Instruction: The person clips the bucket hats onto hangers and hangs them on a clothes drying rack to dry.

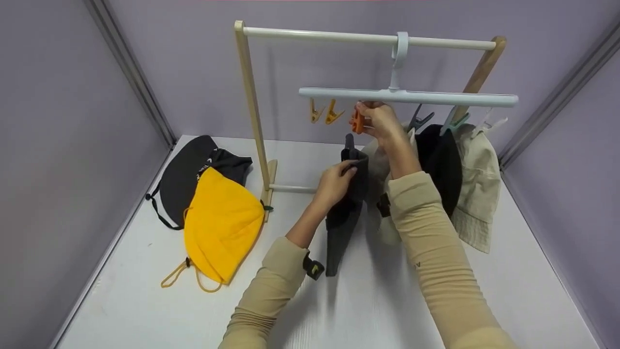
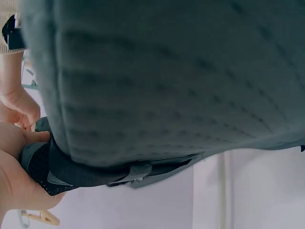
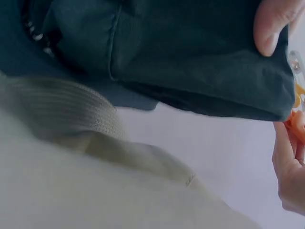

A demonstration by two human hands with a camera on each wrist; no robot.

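the left hand (image 1: 335, 183) pinches the dark grey cap (image 1: 347, 224) by its upper part below the hanger (image 1: 411, 97), likely keeping it near the orange clothespin (image 1: 358, 121), which the right hand (image 1: 381, 120) pinches, seemingly to steady it.

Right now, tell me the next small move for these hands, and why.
Probably raise the dark brimmed hat slightly with the left hand, bringing its upper edge to the orange clip: the right hand pinches that clip beneath the pale hanger, the hat sits just below it, and the black hat and beige bucket hat hang from similar clips.
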